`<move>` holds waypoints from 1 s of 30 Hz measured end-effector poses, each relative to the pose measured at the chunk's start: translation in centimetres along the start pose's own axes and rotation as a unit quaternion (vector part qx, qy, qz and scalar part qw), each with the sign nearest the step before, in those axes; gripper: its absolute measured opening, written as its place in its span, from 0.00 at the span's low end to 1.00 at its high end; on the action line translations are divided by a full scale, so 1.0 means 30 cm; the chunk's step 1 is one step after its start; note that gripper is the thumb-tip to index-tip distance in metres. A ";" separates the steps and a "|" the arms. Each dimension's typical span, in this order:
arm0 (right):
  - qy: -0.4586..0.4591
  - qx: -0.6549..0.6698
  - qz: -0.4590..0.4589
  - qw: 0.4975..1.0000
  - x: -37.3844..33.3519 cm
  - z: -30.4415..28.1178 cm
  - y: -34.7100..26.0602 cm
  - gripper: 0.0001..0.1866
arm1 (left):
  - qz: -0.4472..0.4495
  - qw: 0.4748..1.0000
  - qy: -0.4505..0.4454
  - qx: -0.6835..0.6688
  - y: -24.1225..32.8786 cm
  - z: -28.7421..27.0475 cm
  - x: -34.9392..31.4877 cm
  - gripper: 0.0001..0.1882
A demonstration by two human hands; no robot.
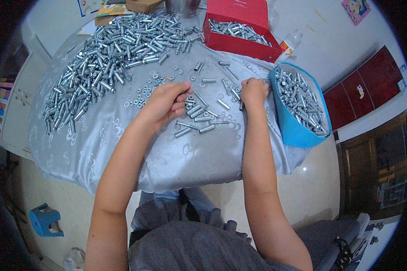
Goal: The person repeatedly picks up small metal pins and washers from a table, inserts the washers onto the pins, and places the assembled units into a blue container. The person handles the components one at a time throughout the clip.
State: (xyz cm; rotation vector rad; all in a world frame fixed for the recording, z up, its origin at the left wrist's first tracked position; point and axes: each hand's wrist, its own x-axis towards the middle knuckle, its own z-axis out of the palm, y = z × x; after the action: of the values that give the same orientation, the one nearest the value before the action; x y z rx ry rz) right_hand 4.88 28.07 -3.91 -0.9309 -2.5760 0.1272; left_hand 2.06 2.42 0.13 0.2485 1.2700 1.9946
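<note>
- Patterned silvery cloth (181,167) covered the table, and loose steel sleeves (207,129), slim bolts (187,125) and small nuts (156,76) lay on it, around and between the hands.
- Left hand (165,100): just right of the nuts, fingers curled in, thumb and forefinger brought close together; whether they gripped a part, I could not tell.
- Right hand (255,92): bent into a loose fist near the scattered sleeves, its fingertips hidden, so neither their opening nor any hold could be told.
- Good handling, I judged, called for a light pinch near a part's end, its axis kept in line with its mate, and both hands low over the cloth so a dropped nut would not roll far.
- Beyond them, a large heap of metal anchors (117,49) spread across the far left.
- To the right stood a blue fabric bin (290,128) filled with similar anchors; farther back, an open red box (235,47) held more, with a plastic bottle (290,43) beside it.
</note>
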 end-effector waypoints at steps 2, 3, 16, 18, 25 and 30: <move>-0.004 -0.010 -0.006 1.000 -0.002 0.013 0.005 0.10 | -0.003 1.000 0.003 0.005 -0.001 0.000 0.000 0.12; -0.006 -0.004 -0.009 1.000 -0.003 0.012 0.006 0.10 | -0.002 1.000 0.004 0.003 -0.003 -0.002 0.002 0.12; -0.026 0.080 0.026 0.996 0.011 -0.007 0.010 0.09 | -0.004 1.000 0.007 -0.012 0.001 0.004 0.000 0.11; -0.024 0.079 0.021 0.996 0.009 -0.006 0.008 0.08 | -0.003 1.000 0.010 -0.016 0.001 0.003 0.000 0.11; -0.097 0.448 -0.133 0.879 -0.011 -0.064 -0.063 0.08 | 0.016 0.999 0.026 -0.024 -0.002 0.001 0.007 0.11; -0.330 0.612 -0.206 0.689 -0.145 -0.137 -0.198 0.07 | 0.021 0.999 0.029 0.009 -0.015 -0.001 0.015 0.11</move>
State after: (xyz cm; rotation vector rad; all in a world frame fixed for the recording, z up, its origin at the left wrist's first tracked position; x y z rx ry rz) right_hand 6.02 20.51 -0.30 0.2959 -2.2603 2.0253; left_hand 1.96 2.81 -0.36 0.2288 1.3304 2.0405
